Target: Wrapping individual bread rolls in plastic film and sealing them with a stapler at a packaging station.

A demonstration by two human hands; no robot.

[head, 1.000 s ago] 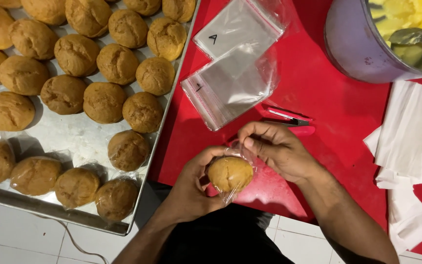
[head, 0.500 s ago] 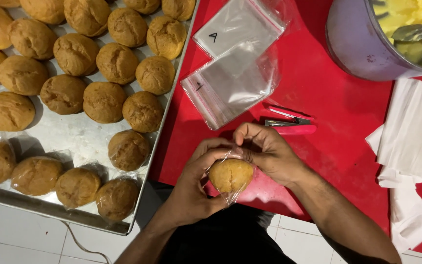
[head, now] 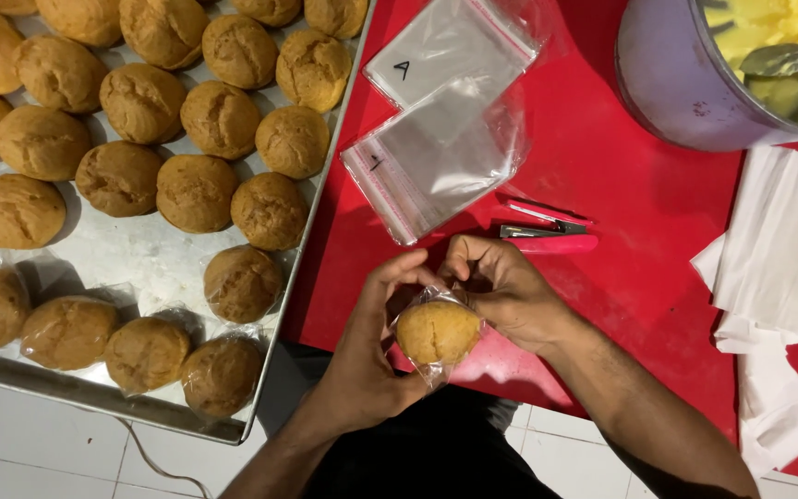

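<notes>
Since a second ago, the left hand (head: 376, 346) and right hand (head: 501, 286) have closed in together, both pinching the clear bag's top over the bun (head: 437, 332) above the red counter (head: 621, 185) edge. Fingertips hide the bag's opening.

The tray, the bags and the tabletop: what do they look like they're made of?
Tray: looks like bare metal, dull silver with a raised rim and soft reflections. Bags: thin clear plastic film, glossy and crinkled, with a red strip along an edge. Tabletop: smooth red surface with faint sheen, perhaps plastic or laminate; cannot tell which.
</notes>
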